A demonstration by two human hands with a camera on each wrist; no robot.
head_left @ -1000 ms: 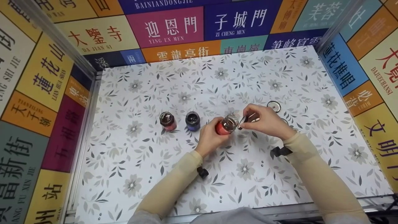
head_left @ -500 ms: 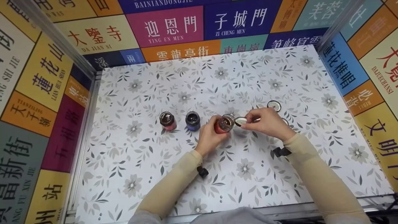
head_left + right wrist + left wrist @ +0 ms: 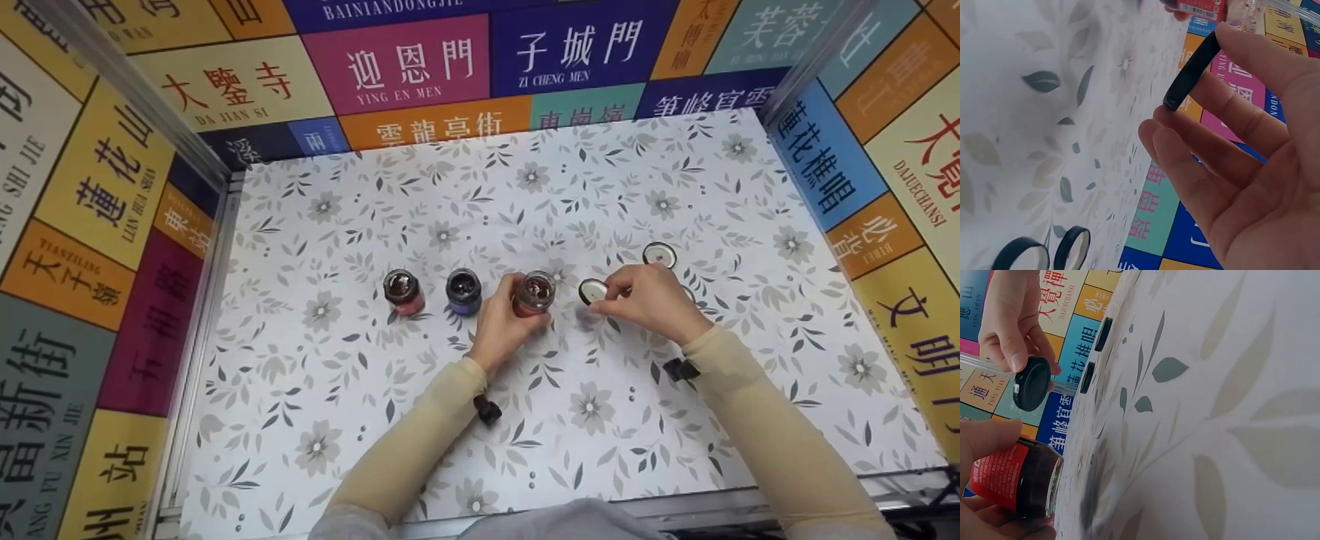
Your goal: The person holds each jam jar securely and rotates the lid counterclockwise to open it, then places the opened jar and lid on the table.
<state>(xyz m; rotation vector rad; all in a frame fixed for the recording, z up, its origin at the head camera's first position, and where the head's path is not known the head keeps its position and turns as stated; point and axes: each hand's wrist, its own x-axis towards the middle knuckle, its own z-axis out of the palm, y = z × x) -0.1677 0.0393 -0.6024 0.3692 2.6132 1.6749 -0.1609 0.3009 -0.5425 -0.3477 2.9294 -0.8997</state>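
Note:
My left hand (image 3: 498, 327) grips a glass jar (image 3: 535, 292) with a red label and dark contents, its mouth uncovered. In the left wrist view the thumb and fingers wrap around this jar (image 3: 1002, 478). Just to the right, my right hand (image 3: 654, 298) pinches a round black-rimmed lid (image 3: 593, 292), pale inside, held apart from the jar. The right wrist view shows that lid (image 3: 1192, 70) edge-on between thumb and fingers. Left of the held jar stand two more lidless jars, one with a purple label (image 3: 464, 292) and one with a pinkish-red label (image 3: 405, 292).
Two more lids lie on the floral-patterned table (image 3: 585, 465): one lid (image 3: 660, 256) beyond the right hand, and another lid (image 3: 688, 294) mostly hidden by it. Walls with coloured lettered panels (image 3: 420, 67) enclose the back and sides.
The right hand has drawn the lid rightward, away from the jar, turning its pale inside up. The left hand has brought the jar slightly left and more upright. The other jars stay put.

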